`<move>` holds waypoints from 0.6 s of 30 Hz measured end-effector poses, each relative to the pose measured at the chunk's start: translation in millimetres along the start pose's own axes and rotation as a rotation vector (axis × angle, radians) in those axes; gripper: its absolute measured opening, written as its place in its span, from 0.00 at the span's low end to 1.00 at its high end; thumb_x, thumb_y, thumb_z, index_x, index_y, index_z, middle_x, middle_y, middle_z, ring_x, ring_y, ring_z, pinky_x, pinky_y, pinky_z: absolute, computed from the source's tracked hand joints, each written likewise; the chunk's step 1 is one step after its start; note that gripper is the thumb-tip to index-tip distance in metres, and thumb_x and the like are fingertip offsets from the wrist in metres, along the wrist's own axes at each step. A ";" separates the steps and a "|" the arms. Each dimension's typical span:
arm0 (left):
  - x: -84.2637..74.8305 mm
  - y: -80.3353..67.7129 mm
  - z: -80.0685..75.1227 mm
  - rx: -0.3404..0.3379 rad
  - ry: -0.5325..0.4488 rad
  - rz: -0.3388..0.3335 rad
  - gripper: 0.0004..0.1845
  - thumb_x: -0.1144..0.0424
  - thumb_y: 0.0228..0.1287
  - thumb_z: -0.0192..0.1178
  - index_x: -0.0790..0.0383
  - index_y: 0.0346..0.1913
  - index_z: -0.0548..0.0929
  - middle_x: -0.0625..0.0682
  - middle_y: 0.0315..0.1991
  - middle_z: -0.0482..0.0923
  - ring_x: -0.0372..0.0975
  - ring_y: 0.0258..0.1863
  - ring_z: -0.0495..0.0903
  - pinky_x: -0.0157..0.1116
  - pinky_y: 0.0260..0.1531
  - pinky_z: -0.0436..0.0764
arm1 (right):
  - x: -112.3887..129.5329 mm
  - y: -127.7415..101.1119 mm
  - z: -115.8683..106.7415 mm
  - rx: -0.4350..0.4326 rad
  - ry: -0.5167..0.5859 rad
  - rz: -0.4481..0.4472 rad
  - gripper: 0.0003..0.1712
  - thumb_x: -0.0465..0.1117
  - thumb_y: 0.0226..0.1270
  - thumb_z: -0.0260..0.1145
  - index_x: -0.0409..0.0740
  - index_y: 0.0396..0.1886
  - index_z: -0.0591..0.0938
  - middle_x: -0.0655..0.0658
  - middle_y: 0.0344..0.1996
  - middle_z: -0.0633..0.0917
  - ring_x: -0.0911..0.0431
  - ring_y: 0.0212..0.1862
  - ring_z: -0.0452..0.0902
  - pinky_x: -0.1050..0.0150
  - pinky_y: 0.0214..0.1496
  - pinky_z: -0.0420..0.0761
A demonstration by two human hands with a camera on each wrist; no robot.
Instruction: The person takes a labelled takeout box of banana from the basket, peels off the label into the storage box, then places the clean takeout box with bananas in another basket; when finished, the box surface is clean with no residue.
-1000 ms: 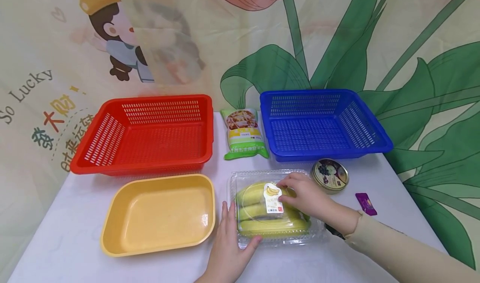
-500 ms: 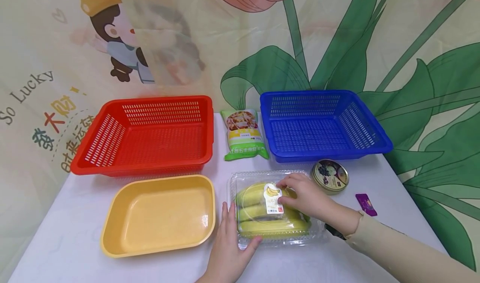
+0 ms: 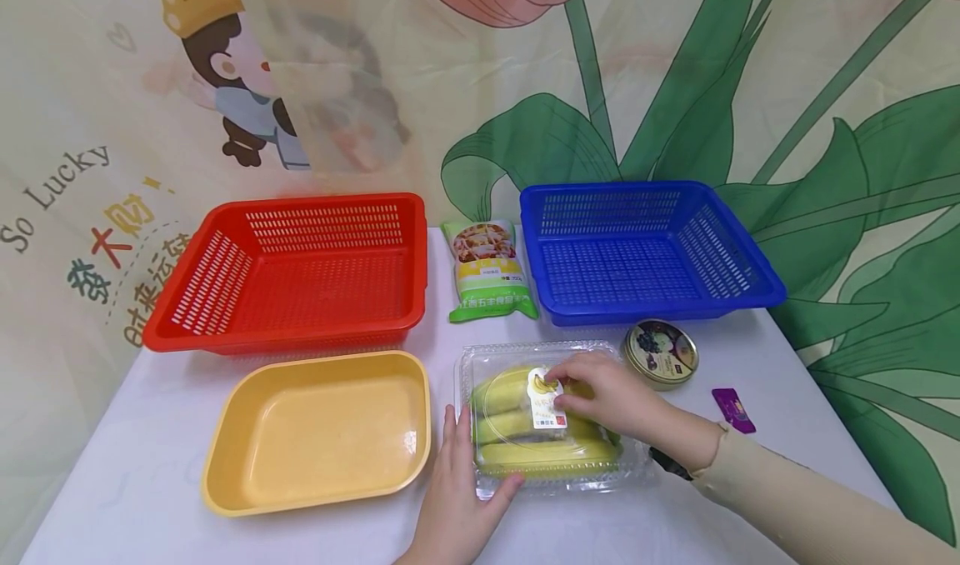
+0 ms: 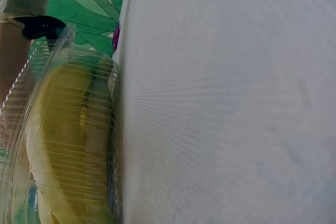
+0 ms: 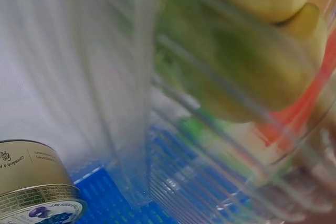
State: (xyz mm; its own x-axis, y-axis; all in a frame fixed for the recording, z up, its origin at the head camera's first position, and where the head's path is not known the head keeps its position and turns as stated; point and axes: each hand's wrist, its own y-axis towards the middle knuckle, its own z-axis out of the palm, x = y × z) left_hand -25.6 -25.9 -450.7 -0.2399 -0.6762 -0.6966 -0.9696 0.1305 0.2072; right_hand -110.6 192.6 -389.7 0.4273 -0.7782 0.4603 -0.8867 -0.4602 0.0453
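A clear plastic clamshell box [image 3: 540, 482] of bananas [image 3: 547, 454] lies on the white table at front centre. A white label [image 3: 546, 416] with a banana picture is on its lid. My left hand [image 3: 461, 494] rests along the box's left side, fingers extended and thumb at its front edge. My right hand [image 3: 607, 390] reaches over the lid from the right, index fingertip on the label and thumb apart below it. In the left wrist view the bananas [image 4: 68, 140] show through the ribbed wall. The right wrist view shows the bananas [image 5: 236, 61] through blurred plastic.
Left stand a yellow tub [image 3: 315, 498] and a red basket [image 3: 300, 337]. Behind the box lie a green-and-yellow food packet [image 3: 491, 277] and a blue basket [image 3: 652, 307]. Right of the box are a round tin [image 3: 660, 351] and a small purple packet [image 3: 732, 409].
My right index finger has shifted slightly left, further over the label. The left hand and the box stay where they were.
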 end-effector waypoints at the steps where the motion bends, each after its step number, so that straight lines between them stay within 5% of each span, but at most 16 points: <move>1: 0.1 0.0 0.1 -0.002 -0.002 0.002 0.50 0.40 0.51 0.61 0.63 0.69 0.50 0.69 0.68 0.51 0.56 0.65 0.59 0.53 0.56 0.68 | 0.1 -0.1 0.0 0.000 -0.001 -0.002 0.15 0.43 0.53 0.68 0.48 0.42 0.82 0.52 0.38 0.84 0.56 0.44 0.77 0.56 0.50 0.75; 18: -2.1 0.6 -1.8 0.049 -0.029 -0.051 0.50 0.39 0.51 0.60 0.62 0.69 0.50 0.66 0.69 0.49 0.55 0.66 0.57 0.53 0.57 0.67 | -0.7 -0.9 -2.1 -0.024 0.074 -0.024 0.13 0.42 0.54 0.68 0.46 0.40 0.82 0.50 0.39 0.83 0.58 0.41 0.76 0.63 0.46 0.77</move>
State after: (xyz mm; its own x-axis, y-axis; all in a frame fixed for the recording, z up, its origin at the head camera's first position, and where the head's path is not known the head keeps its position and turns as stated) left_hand -25.6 -25.7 -447.9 -0.1912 -0.6615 -0.7252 -0.9815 0.1326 0.1378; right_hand -110.5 194.4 -388.2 0.4350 -0.7327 0.5234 -0.8807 -0.4673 0.0778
